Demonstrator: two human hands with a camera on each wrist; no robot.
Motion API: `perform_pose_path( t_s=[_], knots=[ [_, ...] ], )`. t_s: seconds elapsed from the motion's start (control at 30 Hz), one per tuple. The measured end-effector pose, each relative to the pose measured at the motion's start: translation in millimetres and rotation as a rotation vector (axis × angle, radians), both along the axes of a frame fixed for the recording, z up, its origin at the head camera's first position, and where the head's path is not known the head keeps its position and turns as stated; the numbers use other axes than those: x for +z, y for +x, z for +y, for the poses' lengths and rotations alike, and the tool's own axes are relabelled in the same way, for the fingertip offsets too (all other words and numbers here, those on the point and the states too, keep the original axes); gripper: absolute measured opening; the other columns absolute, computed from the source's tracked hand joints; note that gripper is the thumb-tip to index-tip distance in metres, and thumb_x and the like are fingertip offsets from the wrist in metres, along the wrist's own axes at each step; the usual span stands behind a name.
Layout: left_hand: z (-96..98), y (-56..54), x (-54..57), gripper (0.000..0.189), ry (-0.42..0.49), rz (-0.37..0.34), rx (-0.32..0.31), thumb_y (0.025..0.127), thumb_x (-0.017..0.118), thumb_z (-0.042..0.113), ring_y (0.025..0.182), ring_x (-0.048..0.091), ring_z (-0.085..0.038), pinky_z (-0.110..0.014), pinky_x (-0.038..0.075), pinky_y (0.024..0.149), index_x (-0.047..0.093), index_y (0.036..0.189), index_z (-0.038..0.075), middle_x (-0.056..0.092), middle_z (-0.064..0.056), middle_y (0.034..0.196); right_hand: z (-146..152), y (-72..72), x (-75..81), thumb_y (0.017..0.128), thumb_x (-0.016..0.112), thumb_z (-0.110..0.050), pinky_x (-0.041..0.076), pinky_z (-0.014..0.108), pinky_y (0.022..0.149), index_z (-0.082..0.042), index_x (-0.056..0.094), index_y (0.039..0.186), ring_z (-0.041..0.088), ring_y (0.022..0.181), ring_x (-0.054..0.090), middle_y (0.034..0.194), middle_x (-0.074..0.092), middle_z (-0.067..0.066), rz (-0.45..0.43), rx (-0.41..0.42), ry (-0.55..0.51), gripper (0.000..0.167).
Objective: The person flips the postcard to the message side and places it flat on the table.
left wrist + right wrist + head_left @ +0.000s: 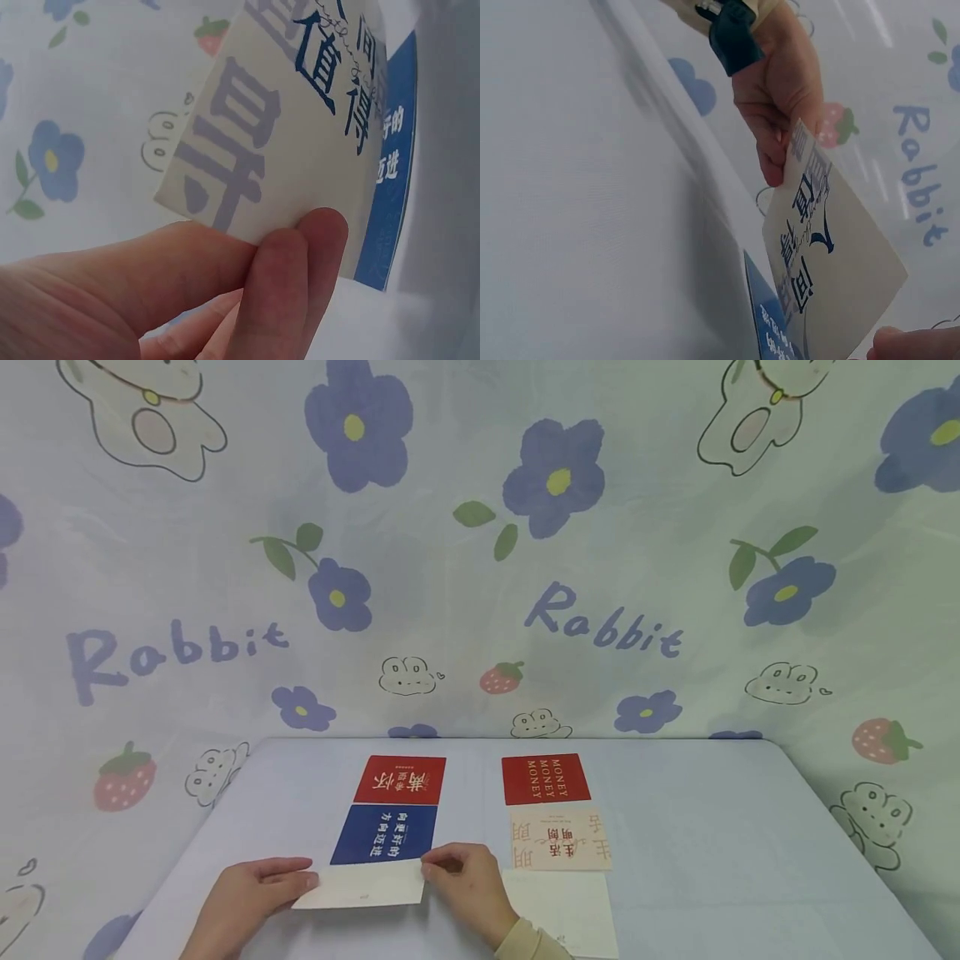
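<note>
A cream card (360, 887) is raised on edge between my two hands, its nearly plain back toward the head view. Large blue and pale lilac characters cover its other face, seen on the card (300, 150) in the left wrist view. My left hand (258, 893) pinches the card's left end between thumb and fingers. At the opposite end, my right hand (472, 885) pinches the upper right corner. Just beyond lies a blue card (386, 833) with white characters, and behind it a red card (401, 779) with pale characters.
A second column of cards lies to the right: a red MONEY card (546, 778), a cream card with orange and red characters (561, 839), and a plain cream card (566, 910) partly behind my right hand. The white table (697, 827) ends at a patterned curtain (450, 568).
</note>
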State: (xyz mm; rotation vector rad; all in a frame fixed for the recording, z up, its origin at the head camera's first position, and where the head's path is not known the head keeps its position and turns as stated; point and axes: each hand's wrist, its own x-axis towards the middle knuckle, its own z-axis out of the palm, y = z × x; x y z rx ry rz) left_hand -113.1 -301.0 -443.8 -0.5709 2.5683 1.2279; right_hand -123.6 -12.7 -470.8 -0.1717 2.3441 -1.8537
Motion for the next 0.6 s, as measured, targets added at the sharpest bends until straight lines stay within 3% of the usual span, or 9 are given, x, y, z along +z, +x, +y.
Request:
perform_pose_path(
  t_s=[0.4, 0.6],
  knots=[
    [4.5, 1.7, 1.5, 0.078, 0.041, 0.041, 0.019, 0.076, 0.085, 0.046, 0.091, 0.071, -0.022, -0.039, 0.06, 0.08, 0.062, 0.129, -0.007, 0.074, -0.017, 0.108, 1.2, -0.3, -1.5, 0.079, 0.081, -0.004, 0.057, 0.027, 0.079, -0.009, 0.078, 0.098, 0.009, 0.086, 0.063, 0.091, 0.071, -0.008, -0.008, 0.013, -0.012, 0.02],
    [4.5, 0.6, -0.7, 0.08, 0.024, 0.022, 0.015, 0.076, 0.085, 0.046, 0.091, 0.071, -0.024, -0.042, 0.059, 0.081, 0.061, 0.129, -0.008, 0.075, -0.015, 0.104, 1.4, 0.3, -0.6, 0.077, 0.081, -0.001, 0.057, 0.026, 0.078, -0.008, 0.077, 0.099, 0.009, 0.086, 0.064, 0.092, 0.071, -0.006, -0.017, 0.014, -0.034, 0.024]
  ],
)
